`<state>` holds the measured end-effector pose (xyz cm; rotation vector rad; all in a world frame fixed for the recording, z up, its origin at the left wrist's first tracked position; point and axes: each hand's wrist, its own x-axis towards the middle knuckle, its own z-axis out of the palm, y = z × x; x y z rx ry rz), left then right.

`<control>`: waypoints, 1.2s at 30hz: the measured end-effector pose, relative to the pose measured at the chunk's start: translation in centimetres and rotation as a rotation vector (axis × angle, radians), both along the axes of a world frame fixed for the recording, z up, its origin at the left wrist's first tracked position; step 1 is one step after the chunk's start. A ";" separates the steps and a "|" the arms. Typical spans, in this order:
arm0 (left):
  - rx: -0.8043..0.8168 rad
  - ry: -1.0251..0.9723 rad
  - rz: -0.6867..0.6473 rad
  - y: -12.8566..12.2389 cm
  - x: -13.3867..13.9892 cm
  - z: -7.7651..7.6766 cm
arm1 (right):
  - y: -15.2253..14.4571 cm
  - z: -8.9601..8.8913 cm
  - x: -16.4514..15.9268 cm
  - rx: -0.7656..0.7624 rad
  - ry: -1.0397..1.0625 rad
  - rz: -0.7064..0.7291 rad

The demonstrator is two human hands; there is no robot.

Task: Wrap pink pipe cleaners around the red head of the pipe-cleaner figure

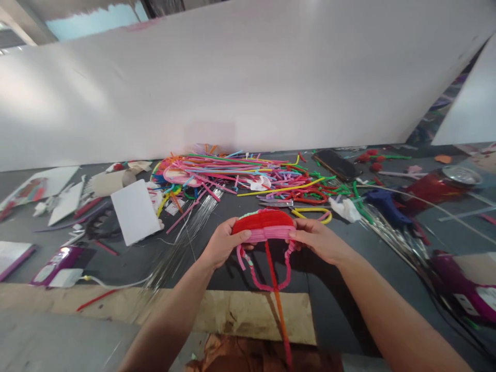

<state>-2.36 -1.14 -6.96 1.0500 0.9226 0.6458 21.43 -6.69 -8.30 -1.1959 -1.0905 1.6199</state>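
Between my two hands is a red and pink pipe-cleaner piece (267, 226), rounded along its top, with pink rows along the lower edge. A twisted pink and mint loop hangs beneath it, and a long red-orange stem (279, 305) trails down toward my lap. My left hand (225, 243) is closed on the left end, thumb on the front. My right hand (315, 238) pinches the right end in the same way. The fingers behind the piece are mostly hidden. Just beyond the hands lie scissors (275, 203) and a bent yellow pipe cleaner (310, 213).
A heap of coloured pipe cleaners (240, 170) spreads along the white wall panel (248, 77). Wire stems (189, 227), a white card (135, 212) and a purple box (56, 264) lie left. To the right are a phone (336, 164), a blue tool (389, 204) and a red can (442, 188).
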 end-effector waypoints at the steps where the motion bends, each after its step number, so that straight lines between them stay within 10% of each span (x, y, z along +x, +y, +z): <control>1: 0.015 0.012 -0.018 0.0 0.0 0.1 | 0.0 0.0 -0.1 0.018 -0.024 -0.003; 36: 0.029 0.084 -0.015 0.0 -0.1 0.4 | 0.0 -0.9 -1.5 -0.035 0.086 -0.086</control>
